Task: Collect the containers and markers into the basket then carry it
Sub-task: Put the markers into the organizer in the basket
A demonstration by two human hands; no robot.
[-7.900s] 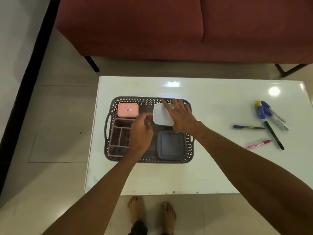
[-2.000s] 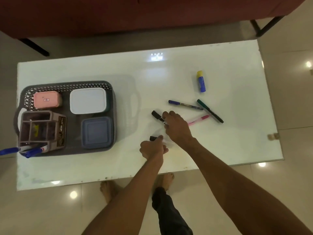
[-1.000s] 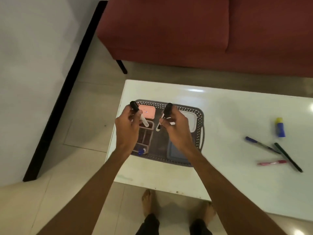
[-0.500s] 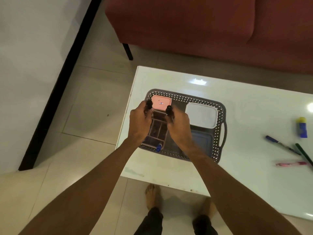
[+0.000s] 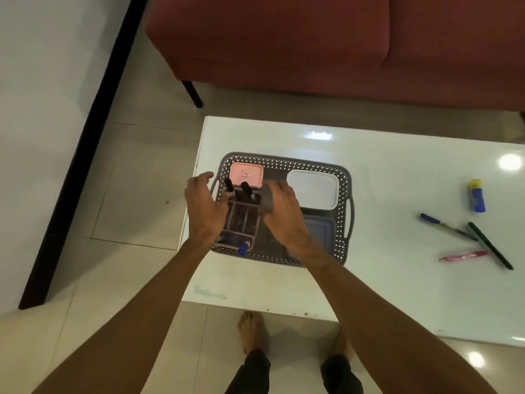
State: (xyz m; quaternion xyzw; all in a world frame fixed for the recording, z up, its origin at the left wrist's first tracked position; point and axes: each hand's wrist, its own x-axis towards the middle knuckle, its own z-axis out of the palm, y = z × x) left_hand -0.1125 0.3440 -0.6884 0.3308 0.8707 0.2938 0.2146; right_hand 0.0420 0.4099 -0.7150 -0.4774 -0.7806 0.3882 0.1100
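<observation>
- Basket [image 5: 345, 194], grey, perforated walls, side handles: set on the white desk [image 5: 397, 294] near its left end.
- Pink container [image 5: 246, 174]: placed in the far-left corner of the basket, lid on.
- White container [image 5: 314, 189]: placed in the far-right part of the basket, lid on.
- Blue-grey container [image 5: 319, 231]: placed in the near-right part of the basket, partly covered by the right wrist.
- Compartmented organiser [image 5: 241, 220]: stood in the left part of the basket, just in front of the pink container.
- Two black-capped markers [image 5: 246, 190]: stood tilted in the organiser's far compartment, caps upward, side by side.
- Blue-capped marker [image 5: 243, 248]: seen at the organiser's near end, cap pointing toward the viewer.
- Left hand [image 5: 203, 207]: held over the basket's left edge, grip released, fingers spread, nothing held.
- Right hand [image 5: 282, 214]: held over the basket's middle, beside the organiser, grip released, fingers loosely extended, nothing held.
- Items on the desk outside the basket, well apart from it on the right: yellow-capped blue glue stick [image 5: 476, 194]; blue pen [image 5: 446, 226]; green marker [image 5: 490, 245]; pink pen [image 5: 464, 255].
- Red sofa [image 5: 312, 46]: seen beyond the desk.
</observation>
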